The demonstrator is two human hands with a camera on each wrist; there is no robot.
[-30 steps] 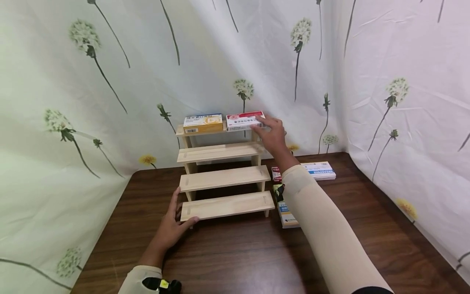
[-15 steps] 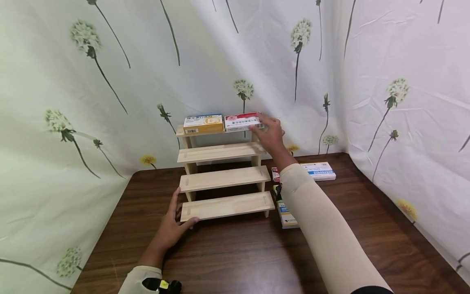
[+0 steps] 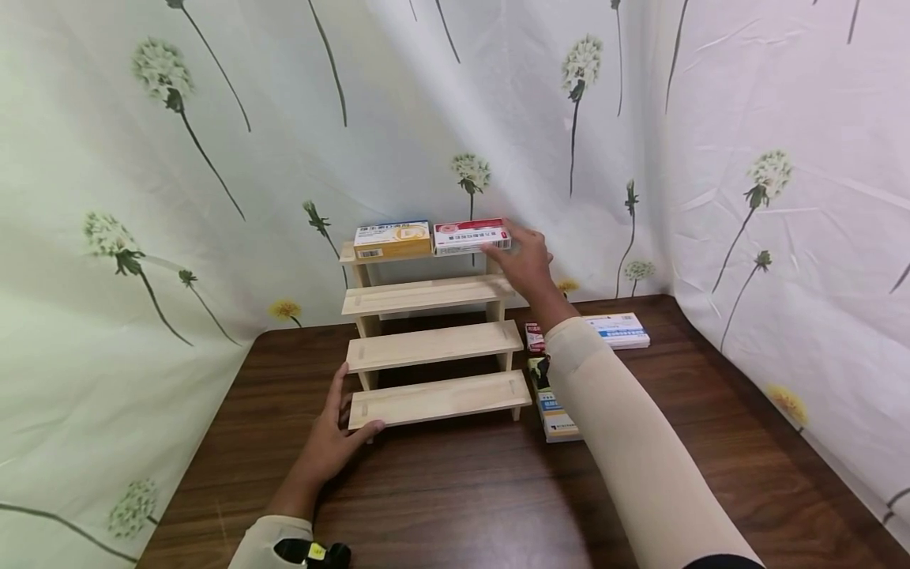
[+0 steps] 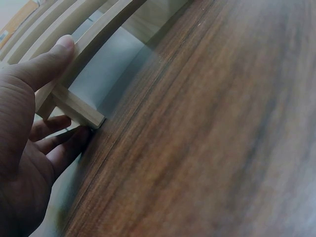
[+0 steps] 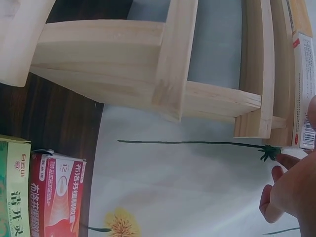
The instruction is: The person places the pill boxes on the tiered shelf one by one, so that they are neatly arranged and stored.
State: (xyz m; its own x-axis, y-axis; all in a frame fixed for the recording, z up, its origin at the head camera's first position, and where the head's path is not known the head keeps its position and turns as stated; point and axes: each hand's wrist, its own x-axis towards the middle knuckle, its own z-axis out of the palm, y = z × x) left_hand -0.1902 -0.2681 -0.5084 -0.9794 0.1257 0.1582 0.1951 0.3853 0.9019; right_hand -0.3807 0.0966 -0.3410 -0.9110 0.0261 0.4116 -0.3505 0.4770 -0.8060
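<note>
A pale wooden rack with four steps (image 3: 441, 399) stands on the table. My left hand (image 3: 329, 442) grips the left end of its lowest step; in the left wrist view the thumb of that hand (image 4: 29, 98) lies over the board and the fingers are beside the leg. On the top step a red and white box (image 3: 469, 237) lies flat beside a yellow and white box (image 3: 393, 240). My right hand (image 3: 528, 261) pinches the red and white box at its right end. In the right wrist view this hand (image 5: 296, 185) is at the box's end (image 5: 303, 89), partly out of frame.
Right of the rack, several boxes lie on the brown table (image 3: 455, 490): a red one (image 3: 535, 338), a blue and white one (image 3: 622, 330) and a blue-banded one (image 3: 558, 419), partly behind my right sleeve. A flowered cloth (image 3: 398, 142) hangs behind.
The red and white box has shifted slightly left and sits straighter along the top step, nearer the yellow box. My right hand has moved a little with it. My left hand has stayed in place.
</note>
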